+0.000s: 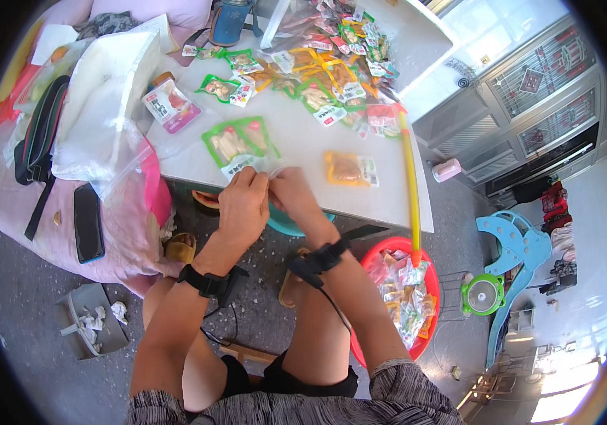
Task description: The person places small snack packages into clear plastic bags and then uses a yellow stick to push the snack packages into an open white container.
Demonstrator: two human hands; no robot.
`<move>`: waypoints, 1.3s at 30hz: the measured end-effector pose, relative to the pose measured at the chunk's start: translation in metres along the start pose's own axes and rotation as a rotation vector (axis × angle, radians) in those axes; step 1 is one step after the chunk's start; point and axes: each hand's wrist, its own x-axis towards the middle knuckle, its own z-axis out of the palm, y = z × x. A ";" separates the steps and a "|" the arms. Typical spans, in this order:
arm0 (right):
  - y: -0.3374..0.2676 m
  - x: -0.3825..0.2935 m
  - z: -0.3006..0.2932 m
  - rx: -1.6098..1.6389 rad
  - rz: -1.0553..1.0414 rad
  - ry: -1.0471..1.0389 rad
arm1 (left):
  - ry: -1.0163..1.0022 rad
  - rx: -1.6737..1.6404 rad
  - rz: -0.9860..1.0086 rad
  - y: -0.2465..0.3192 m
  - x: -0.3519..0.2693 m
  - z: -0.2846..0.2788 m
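Both my hands meet at the front edge of the white table (303,133). My left hand (245,204) pinches the near edge of a clear plastic bag (269,162), and my right hand (298,199), slightly blurred, grips the same edge. Beyond my fingers lie green-edged food packets (234,141) with pale pieces inside; whether they are within the clear bag I cannot tell. An orange-edged snack packet (351,169) rests to the right. A white and pink printed pouch (170,105) lies to the left. Many small snack packets (335,74) are heaped at the back.
A red basin (436,297) of wrapped packets stands on the floor at right, a yellow tube (411,186) reaching down to it. At left are a white foam box (107,106), a black phone (88,223) and a grey bin (96,319). A teal basin (287,223) sits below the table edge.
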 end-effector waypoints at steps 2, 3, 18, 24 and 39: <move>-0.017 -0.010 -0.023 -0.010 0.066 -0.066 | -0.020 0.005 -0.014 -0.001 0.000 -0.003; -0.024 -0.014 -0.037 -0.016 0.132 -0.134 | -0.043 0.014 -0.029 -0.001 0.000 -0.005; 0.006 0.129 -0.134 0.264 0.090 0.596 | -0.141 0.041 0.031 0.005 -0.003 -0.001; 0.019 0.065 -0.139 0.396 -0.216 0.331 | -0.109 0.039 0.043 -0.001 0.000 -0.002; 0.029 -0.085 -0.050 0.668 0.016 0.257 | -0.032 0.013 0.068 -0.007 0.003 -0.002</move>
